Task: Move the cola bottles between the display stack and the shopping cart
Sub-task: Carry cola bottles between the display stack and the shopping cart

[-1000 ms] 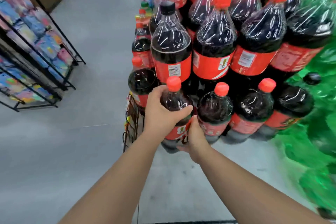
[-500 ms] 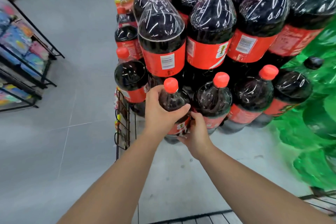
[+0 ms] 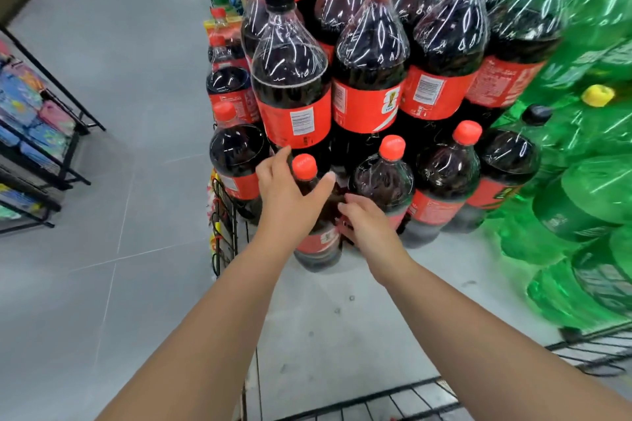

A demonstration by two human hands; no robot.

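A cola bottle [image 3: 319,242] with a red cap and red label stands upright at the left end of the front row of the display stack [image 3: 369,106]. My left hand [image 3: 290,195] hovers over its shoulder, fingers and thumb spread apart on either side of the cap. My right hand [image 3: 366,222] lies with loose fingers against the bottle's right side at label height. The black wire edge of the shopping cart [image 3: 376,400] shows at the bottom of the view. Larger shrink-wrapped cola bottles are stacked behind and above.
Green shrink-wrapped soda bottles [image 3: 588,154] fill the right side. A black wire rack [image 3: 224,225] hangs at the stack's left corner. A dark shelf unit with colourful packets [image 3: 30,133] stands across the grey tiled aisle on the left.
Both hands gripped the bottle before; now the left fingers have spread off its shoulder and the right hand has loosened. The bottle stands in the front row. The view has tilted slightly.
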